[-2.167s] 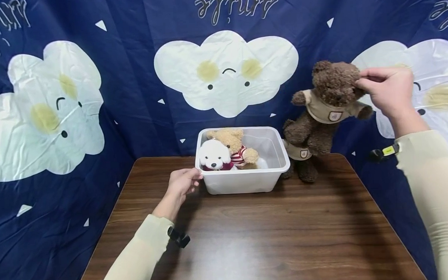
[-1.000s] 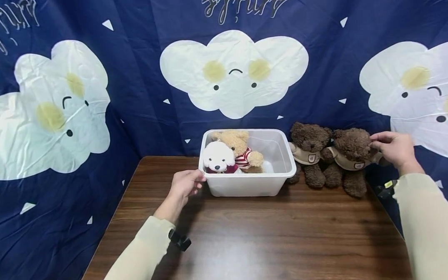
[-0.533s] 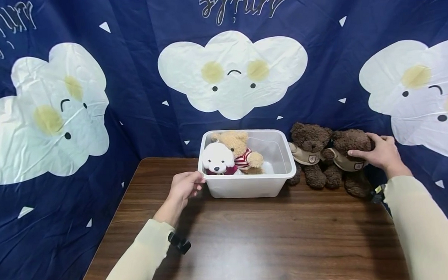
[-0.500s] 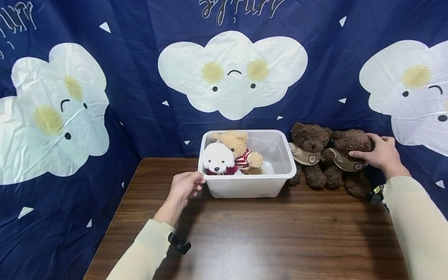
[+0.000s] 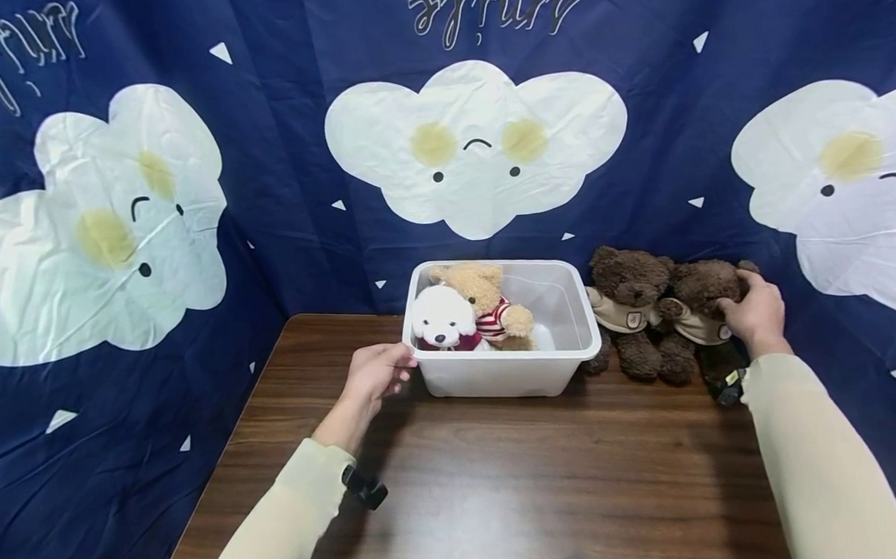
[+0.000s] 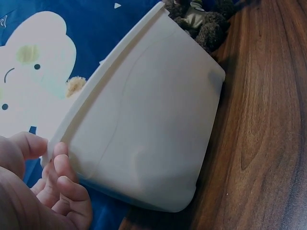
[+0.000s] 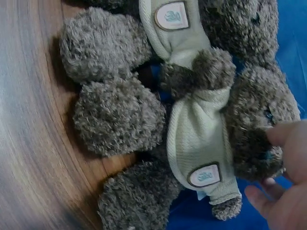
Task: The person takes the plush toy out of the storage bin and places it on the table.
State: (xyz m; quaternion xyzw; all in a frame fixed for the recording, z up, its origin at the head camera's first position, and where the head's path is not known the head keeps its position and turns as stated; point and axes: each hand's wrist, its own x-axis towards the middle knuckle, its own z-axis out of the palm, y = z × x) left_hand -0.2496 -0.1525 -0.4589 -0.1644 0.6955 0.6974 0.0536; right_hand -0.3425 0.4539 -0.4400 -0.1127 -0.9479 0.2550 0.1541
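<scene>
A white plastic tub (image 5: 508, 374) stands near the table's back edge. My left hand (image 5: 374, 373) pinches its front left rim corner, thumb above and fingertips below in the left wrist view. Inside sit a white plush dog (image 5: 442, 311) and a tan teddy bear (image 5: 516, 320) in a striped top. Right of the tub, two brown teddy bears in beige sweaters sit side by side. My right hand (image 5: 759, 309) holds the head of the right brown teddy bear (image 5: 698, 285), thumb on its face in the right wrist view. The left brown teddy bear (image 5: 630, 273) leans between it and the tub.
A brown wooden table (image 5: 516, 468) spreads out in front of the tub. Blue cloth (image 5: 288, 236) printed with white clouds hangs behind and on both sides. Each wrist carries a small black camera (image 5: 365, 487).
My right hand has lowered the right brown teddy bear beside the other one, then shifted its hold from the ear to around the head. My left hand stays on the tub's rim.
</scene>
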